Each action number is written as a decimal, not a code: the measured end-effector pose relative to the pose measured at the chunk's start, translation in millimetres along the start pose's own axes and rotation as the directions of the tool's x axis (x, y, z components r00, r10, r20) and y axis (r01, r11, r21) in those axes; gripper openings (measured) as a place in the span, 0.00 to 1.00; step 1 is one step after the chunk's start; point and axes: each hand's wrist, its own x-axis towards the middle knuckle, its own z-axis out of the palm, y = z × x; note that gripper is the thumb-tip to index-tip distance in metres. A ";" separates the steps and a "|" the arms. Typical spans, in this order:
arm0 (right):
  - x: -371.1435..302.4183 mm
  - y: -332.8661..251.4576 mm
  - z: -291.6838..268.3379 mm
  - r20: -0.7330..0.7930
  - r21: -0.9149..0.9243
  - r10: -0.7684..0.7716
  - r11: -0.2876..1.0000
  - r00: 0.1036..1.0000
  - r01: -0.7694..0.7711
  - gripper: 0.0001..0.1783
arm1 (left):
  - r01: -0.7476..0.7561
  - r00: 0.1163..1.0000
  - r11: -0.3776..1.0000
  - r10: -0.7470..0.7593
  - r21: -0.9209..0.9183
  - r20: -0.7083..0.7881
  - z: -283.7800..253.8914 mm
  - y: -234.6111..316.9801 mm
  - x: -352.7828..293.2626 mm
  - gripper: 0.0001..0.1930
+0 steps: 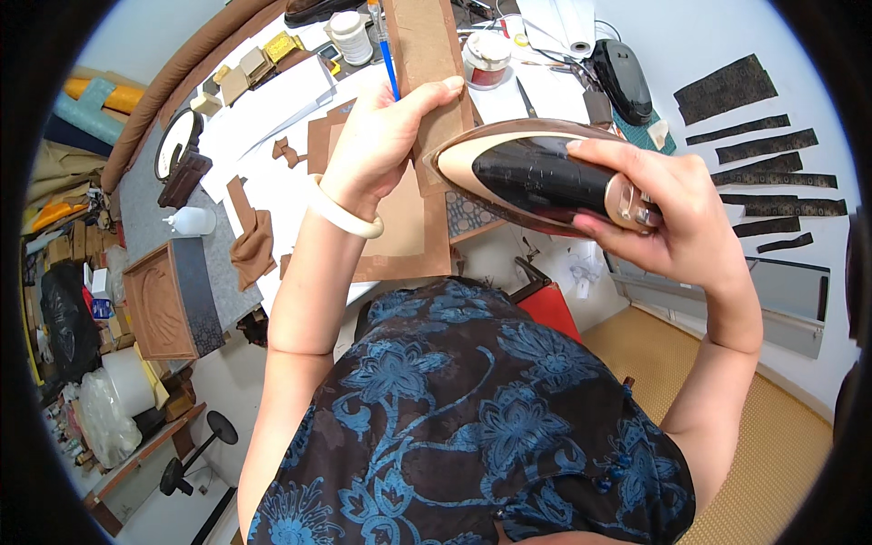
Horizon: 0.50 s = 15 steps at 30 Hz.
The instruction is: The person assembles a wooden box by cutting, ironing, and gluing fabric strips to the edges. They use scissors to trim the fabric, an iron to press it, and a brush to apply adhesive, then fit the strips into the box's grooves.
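My left hand (386, 136), with a pale bangle at the wrist, grips a long flat brown strip (427, 54), thumb on its face. A blue-handled brush (385, 56) sticks up from the same hand; how the fingers hold it is hidden. My right hand (668, 195) is wrapped around the black handle of a clothes iron (509, 173). The iron's pointed tip is close to the strip's lower end; I cannot tell if they touch. Below the left hand lies a brown-bordered tan panel (400, 245) at the table's near edge.
White jars (350, 38) and a red-labelled tub (488, 59) stand at the back. A squeeze bottle (191, 221) and a brown open box (168, 300) are at the left. Brown scraps (252, 245) lie on white paper. Dark strips (772, 150) hang at the right, above a red seat (549, 309).
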 end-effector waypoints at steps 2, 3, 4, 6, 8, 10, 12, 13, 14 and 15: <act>-5.4 13.6 0.9 0.004 0.030 0.088 0.996 0.996 -0.088 0.31 | -0.005 1.000 0.999 0.005 -0.034 -0.004 -6.0 -5.6 -0.5 0.21; -13.2 22.3 -2.8 -0.034 0.086 0.176 0.981 0.984 -0.173 0.28 | 0.002 1.000 0.996 -0.001 -0.084 0.012 -8.9 -5.7 2.9 0.22; -24.2 34.0 -3.1 -0.128 0.231 0.284 0.940 0.950 -0.250 0.26 | 0.019 0.999 0.991 -0.015 -0.129 0.033 -13.5 -6.5 6.1 0.24; -45.0 61.2 3.2 -0.329 0.538 0.486 0.801 0.810 -0.262 0.22 | 0.068 0.997 0.984 -0.062 -0.166 0.042 -16.2 -8.2 11.1 0.27; -60.1 110.5 5.6 -0.522 0.486 0.428 0.860 0.738 -0.155 0.17 | 0.053 0.999 0.985 -0.051 -0.166 0.017 -17.0 -15.1 16.2 0.28; -61.8 163.3 8.6 -0.602 0.464 0.463 0.866 0.651 -0.187 0.20 | 0.050 0.999 0.986 -0.052 -0.159 -0.011 -16.8 -17.6 16.3 0.28; -65.6 230.1 10.6 -0.615 0.458 0.548 0.834 0.567 -0.309 0.21 | 0.076 0.996 0.986 -0.081 -0.151 -0.026 -16.9 -19.2 16.7 0.25; -72.0 271.2 11.0 -0.626 0.424 0.582 0.813 0.518 -0.400 0.21 | 0.104 0.994 0.979 -0.105 -0.173 0.006 -21.6 -24.8 23.7 0.23; -78.6 313.0 16.2 -0.669 0.442 0.606 0.790 0.431 -0.424 0.21 | 0.112 0.993 0.979 -0.117 -0.172 -0.022 -19.1 -27.9 26.9 0.22; -86.0 351.3 23.3 -0.704 0.465 0.621 0.770 0.346 -0.437 0.20 | 0.116 0.990 0.979 -0.128 -0.170 -0.060 -16.8 -31.0 25.6 0.20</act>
